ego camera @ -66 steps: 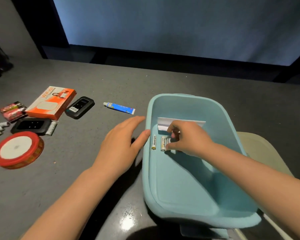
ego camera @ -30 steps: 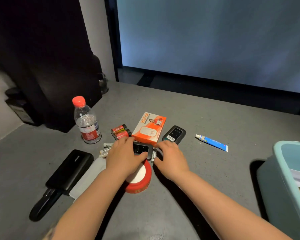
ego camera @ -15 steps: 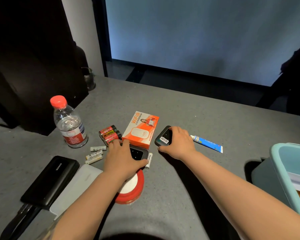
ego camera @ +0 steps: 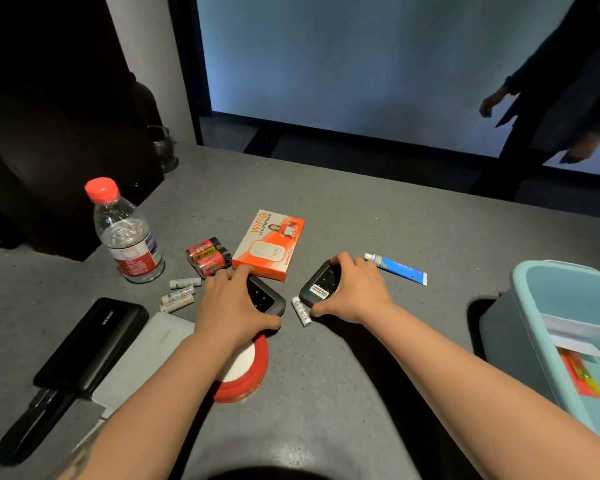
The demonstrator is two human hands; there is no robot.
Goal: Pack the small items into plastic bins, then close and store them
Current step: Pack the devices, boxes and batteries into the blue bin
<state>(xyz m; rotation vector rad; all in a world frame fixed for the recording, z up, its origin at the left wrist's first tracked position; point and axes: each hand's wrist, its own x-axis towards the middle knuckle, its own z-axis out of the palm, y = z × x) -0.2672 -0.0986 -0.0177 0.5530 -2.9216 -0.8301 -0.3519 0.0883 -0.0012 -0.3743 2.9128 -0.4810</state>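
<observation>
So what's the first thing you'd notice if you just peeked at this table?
Probably the two hands in the middle, each gripping a small black gadget: the left hand on one black device, the right hand on another black device. Then the bright orange box just behind them, and the light blue bin at the right edge.

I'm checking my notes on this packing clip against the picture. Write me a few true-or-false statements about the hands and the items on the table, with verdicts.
1. Each hand grips a black pocket router: left hand, right hand. True.
2. The water bottle lies on its side. False: it stands upright.
3. The blue tube is inside the bin. False: it lies on the table.
4. A white battery lies between the two hands. True.
</observation>
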